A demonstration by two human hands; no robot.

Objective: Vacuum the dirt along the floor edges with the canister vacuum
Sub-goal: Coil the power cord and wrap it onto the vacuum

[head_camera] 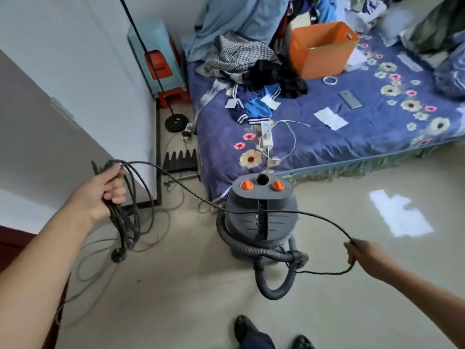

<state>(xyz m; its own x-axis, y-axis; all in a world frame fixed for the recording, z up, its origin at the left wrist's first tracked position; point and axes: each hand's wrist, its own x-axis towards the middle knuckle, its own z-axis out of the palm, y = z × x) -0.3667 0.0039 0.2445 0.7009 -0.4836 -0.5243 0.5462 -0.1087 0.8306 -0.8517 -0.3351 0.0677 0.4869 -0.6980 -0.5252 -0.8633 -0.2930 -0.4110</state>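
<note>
No text, brand or number can be read. The canister vacuum [261, 215] shows plain grey casing with no legible label. The white paper slip [330, 118] on the bed [377, 139] and the orange box [322, 56] are too blurred to read.

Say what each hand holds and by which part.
The left hand grips the black power cord by its coiled loops; right hand pinches the same cord's loose stretch.

Grey canister vac [260, 212] upright, hose [251, 250] coiled
</note>
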